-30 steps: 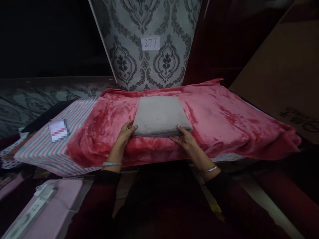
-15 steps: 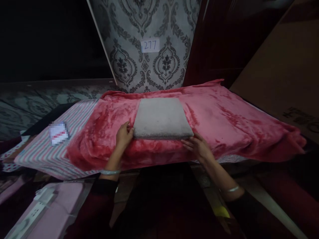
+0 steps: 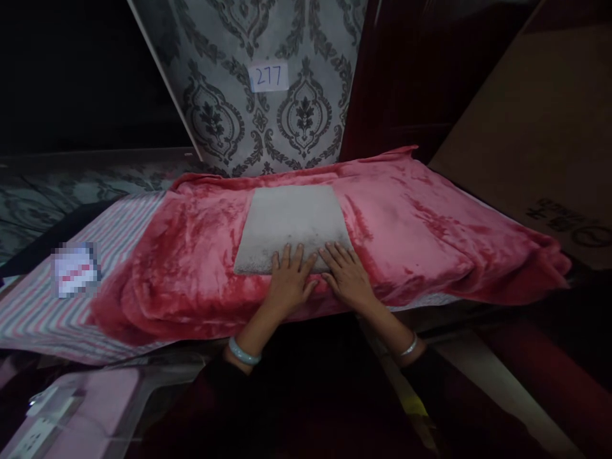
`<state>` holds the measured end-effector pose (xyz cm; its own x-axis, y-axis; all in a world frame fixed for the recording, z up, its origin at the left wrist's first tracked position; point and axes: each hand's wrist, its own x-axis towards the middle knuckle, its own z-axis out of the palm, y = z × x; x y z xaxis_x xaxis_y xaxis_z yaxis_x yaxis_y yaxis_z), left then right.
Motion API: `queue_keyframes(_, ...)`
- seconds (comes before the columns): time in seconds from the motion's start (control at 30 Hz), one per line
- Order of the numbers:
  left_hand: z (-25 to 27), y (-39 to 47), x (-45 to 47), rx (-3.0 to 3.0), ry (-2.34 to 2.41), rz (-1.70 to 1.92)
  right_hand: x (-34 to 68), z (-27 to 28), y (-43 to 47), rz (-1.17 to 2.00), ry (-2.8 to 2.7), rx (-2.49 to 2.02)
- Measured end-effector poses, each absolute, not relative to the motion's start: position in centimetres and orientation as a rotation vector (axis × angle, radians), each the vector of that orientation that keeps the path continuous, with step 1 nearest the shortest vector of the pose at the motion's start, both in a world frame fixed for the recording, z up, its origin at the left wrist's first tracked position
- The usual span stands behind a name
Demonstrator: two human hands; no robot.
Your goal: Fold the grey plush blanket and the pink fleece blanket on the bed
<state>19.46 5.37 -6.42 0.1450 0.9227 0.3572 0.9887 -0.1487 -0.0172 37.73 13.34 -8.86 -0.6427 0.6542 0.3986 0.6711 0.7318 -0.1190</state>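
A folded grey cloth (image 3: pixel 292 213), perhaps a towel, lies flat on a rumpled red plush blanket (image 3: pixel 406 217). My left hand (image 3: pixel 291 275) rests palm down on the cloth's near edge, fingers spread. Beside it, my right hand (image 3: pixel 348 273) lies flat over the near right corner, its fingers also apart. The two hands are close together, thumbs below the edge. Neither one grips anything. Part of the cloth's front edge is hidden under them.
A striped cloth (image 3: pixel 115 255) shows left of the blanket, with a blurred white box (image 3: pixel 75 271) on it. A dark screen (image 3: pixel 86 76) stands at the back left, and a cardboard box (image 3: pixel 540 127) at the right. Below left is a power strip (image 3: pixel 36 437).
Both hands have left the cloth's side corners and come inward onto its top, now lying flat with fingers spread. The camera view has shifted slightly to the right.
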Motion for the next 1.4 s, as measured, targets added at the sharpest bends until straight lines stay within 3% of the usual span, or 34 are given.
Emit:
queue_keyframes(0.53,-6.0,5.4,19.5,-2.165,-1.899,-0.420,42.0,-7.2,15.8,0.111,-2.230,-1.362)
queue_keyframes(0.83,-7.3,3.6,18.3,-2.013,-1.858,-0.587,34.4,-4.8,13.7,0.135,-2.678,-0.702)
queue_keyframes(1.13,-8.9,2.7,18.0,-1.987,-1.903,-0.545,35.2,-6.6,14.4,0.083,-2.728,-0.832)
queue_keyframes(1.4,-8.2,1.9,17.9,-2.031,-1.906,-0.571,35.2,-4.0,15.5,0.245,-2.785,-0.824)
